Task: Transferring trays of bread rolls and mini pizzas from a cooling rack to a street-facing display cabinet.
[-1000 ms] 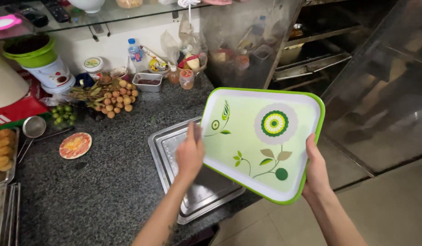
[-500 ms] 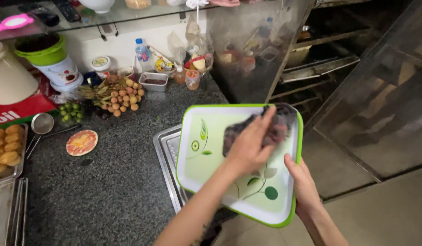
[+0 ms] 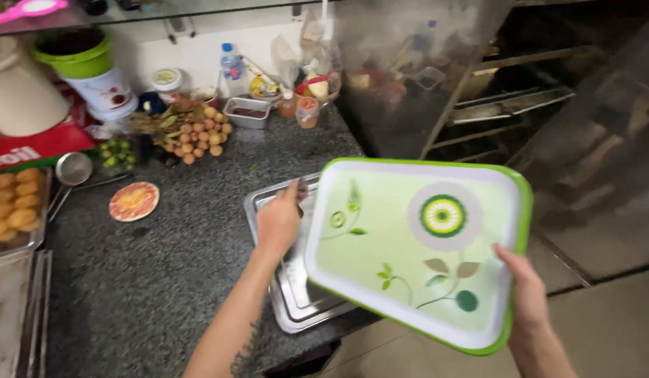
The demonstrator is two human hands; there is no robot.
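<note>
I hold a rectangular tray (image 3: 408,245) with a green rim and a pale flower pattern, tilted over the counter's edge. My right hand (image 3: 531,308) grips its lower right edge. My left hand (image 3: 279,220) is at its left edge with the fingers curled, apparently gripping that edge; its fingertips are hidden. Below the tray's left side lies a stack of steel trays (image 3: 296,301) on the dark granite counter (image 3: 149,280).
A pile of small round brown fruits (image 3: 198,133), green limes (image 3: 114,150), a small patterned plate (image 3: 134,201), a strainer (image 3: 72,169), a tray of fried buns (image 3: 13,206), jars, a water bottle (image 3: 231,64) and green-rimmed tubs (image 3: 93,70) crowd the counter's back and left. Dark metal shelving (image 3: 506,105) stands at right.
My left hand, which was wiping across the tray's face with a dark cloth, has drawn back to the tray's left edge. The tray has swung right and tilted flatter.
</note>
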